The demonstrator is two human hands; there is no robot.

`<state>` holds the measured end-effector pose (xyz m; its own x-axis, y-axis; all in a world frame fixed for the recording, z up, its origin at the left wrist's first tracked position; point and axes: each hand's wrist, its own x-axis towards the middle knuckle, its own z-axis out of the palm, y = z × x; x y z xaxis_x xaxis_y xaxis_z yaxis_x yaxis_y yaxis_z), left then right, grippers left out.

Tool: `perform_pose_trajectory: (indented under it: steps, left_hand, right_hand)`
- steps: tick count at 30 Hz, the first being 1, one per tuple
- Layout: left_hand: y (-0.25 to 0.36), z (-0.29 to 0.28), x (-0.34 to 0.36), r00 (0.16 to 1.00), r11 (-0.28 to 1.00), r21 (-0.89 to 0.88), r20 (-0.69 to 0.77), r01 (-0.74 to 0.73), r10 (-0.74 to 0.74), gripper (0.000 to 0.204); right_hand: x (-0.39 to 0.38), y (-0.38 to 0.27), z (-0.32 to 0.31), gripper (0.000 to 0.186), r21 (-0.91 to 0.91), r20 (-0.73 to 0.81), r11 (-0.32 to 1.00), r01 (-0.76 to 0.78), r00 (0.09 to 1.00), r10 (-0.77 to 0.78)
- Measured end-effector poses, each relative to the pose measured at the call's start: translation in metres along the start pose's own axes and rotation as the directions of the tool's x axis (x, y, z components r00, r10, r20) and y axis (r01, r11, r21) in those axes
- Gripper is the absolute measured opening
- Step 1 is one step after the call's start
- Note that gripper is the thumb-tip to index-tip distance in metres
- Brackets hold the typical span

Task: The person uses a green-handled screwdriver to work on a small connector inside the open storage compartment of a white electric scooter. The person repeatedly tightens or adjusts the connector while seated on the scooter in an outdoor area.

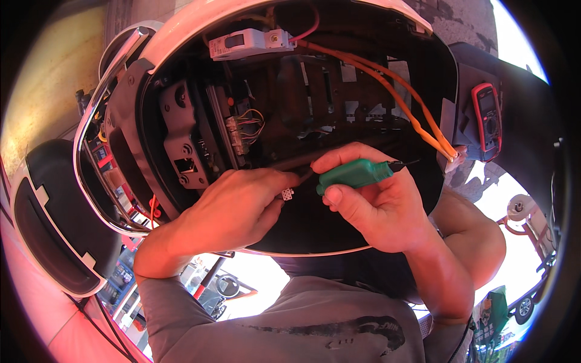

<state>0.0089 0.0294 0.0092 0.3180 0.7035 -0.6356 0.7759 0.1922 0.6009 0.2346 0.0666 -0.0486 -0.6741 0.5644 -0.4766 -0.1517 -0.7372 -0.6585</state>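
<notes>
Over the open, dark compartment of a scooter-like body, both my hands work close together. My left hand (248, 199) pinches a small white multi-pin connector (287, 194), its end with square holes showing below the fingers. My right hand (384, 209) is wrapped round a green handle-like piece (356, 174), held between thumb and fingers. A thin dark shaft or lead sticks out of its right end. Between the two hands runs a dark strand, partly hidden by the fingers. Another bundle of thin wires in a pale connector (237, 134) sits deeper inside the compartment.
A white circuit breaker (249, 45) hangs at the far rim, with orange cables (387, 75) running right. A red-and-black multimeter (486, 121) lies beyond the right rim. At left are a chrome rail (82, 133) and a black padded backrest (66, 212).
</notes>
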Motion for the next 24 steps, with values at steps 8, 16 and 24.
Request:
perform_pose_trajectory:
  steps: [8, 16, 24]
  left_hand:
    - [-0.002, 0.000, 0.001, 0.999, 0.999, 0.009, -0.024, -0.049, 0.049, 0.019]
    - [0.000, -0.002, 0.000, 0.999, 0.999, -0.025, -0.024, -0.028, 0.027, 0.016]
    - [-0.003, 0.001, -0.001, 0.998, 0.998, -0.052, -0.050, -0.038, 0.035, 0.020]
  right_hand:
    - [0.004, 0.000, 0.000, 0.026, -0.015, 0.063, 1.000, 0.009, 0.998, -0.008]
    - [0.005, 0.001, -0.003, 0.023, -0.093, 0.109, 0.993, 0.072, 0.992, -0.062]
    - [0.006, 0.004, 0.000, 0.021, -0.109, 0.110, 0.982, 0.157, 0.983, -0.145]
